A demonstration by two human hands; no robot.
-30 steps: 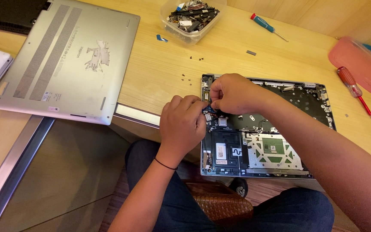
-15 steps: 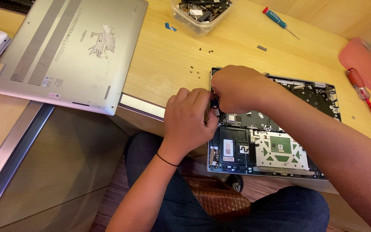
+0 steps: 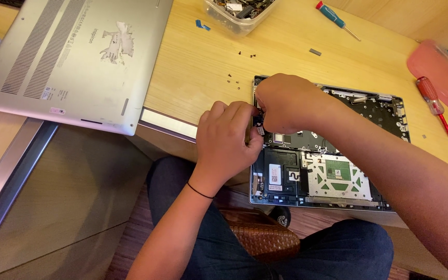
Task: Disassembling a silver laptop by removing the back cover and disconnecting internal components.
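An opened laptop base (image 3: 338,171) lies on the wooden table (image 3: 203,67) at its near edge, its inner parts and green touchpad board showing. My left hand (image 3: 229,137) and my right hand (image 3: 286,103) meet at the base's left edge. Both sets of fingers pinch a small dark blue part (image 3: 257,124) there; most of it is hidden by the fingers. A thin black band circles my left wrist.
A silver laptop bottom cover (image 3: 73,57) lies at the left. A clear plastic tub of parts (image 3: 239,13) stands at the back. Loose screws (image 3: 234,78) dot the table. A blue-handled screwdriver (image 3: 335,18), a red-handled screwdriver (image 3: 434,101) and a pink case (image 3: 439,75) are at the right.
The view has shifted slightly, so everything sits a little higher and further right in the picture. Both hands stay together at the laptop base's left edge.
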